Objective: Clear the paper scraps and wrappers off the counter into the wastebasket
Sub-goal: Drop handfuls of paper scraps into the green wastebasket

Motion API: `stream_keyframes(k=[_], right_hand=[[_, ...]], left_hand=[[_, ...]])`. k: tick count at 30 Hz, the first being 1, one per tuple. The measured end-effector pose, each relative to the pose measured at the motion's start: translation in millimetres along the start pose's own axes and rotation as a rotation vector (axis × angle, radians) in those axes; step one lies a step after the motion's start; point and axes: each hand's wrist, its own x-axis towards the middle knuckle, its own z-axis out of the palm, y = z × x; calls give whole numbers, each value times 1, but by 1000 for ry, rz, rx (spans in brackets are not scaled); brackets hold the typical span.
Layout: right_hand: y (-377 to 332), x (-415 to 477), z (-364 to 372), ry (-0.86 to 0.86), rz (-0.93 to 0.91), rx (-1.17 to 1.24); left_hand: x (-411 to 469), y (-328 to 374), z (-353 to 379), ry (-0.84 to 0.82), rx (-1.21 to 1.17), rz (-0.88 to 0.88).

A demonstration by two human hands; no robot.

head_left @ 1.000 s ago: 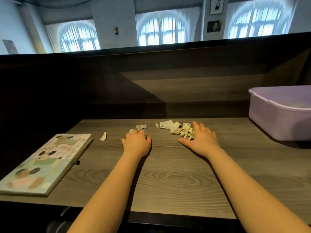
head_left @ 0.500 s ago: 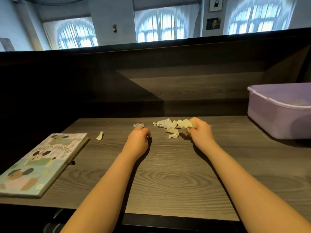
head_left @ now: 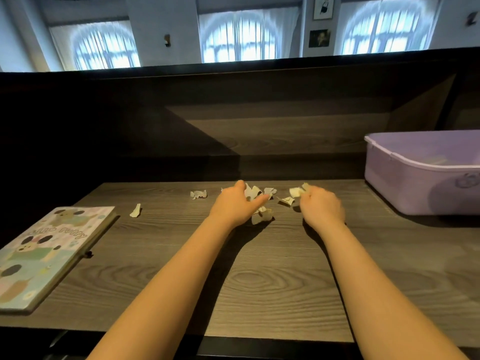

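Where fist (head_left: 322,206) closes, scraps (head_left: 296,191) half-hidden.

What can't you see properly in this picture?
- Inside of the lilac plastic bin, head view: cut off by the right edge, and its near wall hides the bottom.
- Torn cream paper scraps: some are covered by the left hand.
- How much paper the closed right hand holds: the fingers hide it.
- The pastel puppy notebook: its left corner is cut off by the edge.
- The small wall pictures: too small and blurry.

bare counter (head_left: 259,281) before lilac bin (head_left: 405,188)
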Motion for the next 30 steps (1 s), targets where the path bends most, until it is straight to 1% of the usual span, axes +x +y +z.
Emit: stream_keyframes(k=[1,3,5,7,10,11,14,15,16,19,23,25,27,30], right_hand=[[1,0,1,-32,-19,-95],[4,2,4,-85,-58,-162],[7,6,4,-133,-102,-118],[9,9,2,-168,-137,-51],[9,10,10,-183,-212,44],[8,10,14,-195,-245,38],[6,11,28,-257,-352,-201],[6,11,29,-261,-381,-250],[6,10,30,-253,-396,-247],[5,7,30,-177,-372,-108],[6,8,31,-143,-332,12],[7,10,30,-138,-300,139],[8,11,26,-134,-250,286],[9,12,22,-135,-209,421]], left_hand=[[1,4,7,-40,40,14],[0,8,20,-92,145,38],[1,7,28,-74,291,56],[2,4,30,-36,361,60],[3,0,32,-16,357,86],[3,-2,32,-8,339,95],[4,-6,30,27,282,100],[4,-6,30,33,269,104],[3,-6,29,37,256,111],[3,-8,27,37,234,139],[2,-8,24,52,154,178],[2,-8,23,57,65,176],[3,-8,22,58,-85,141],[4,-9,22,69,-270,84]])
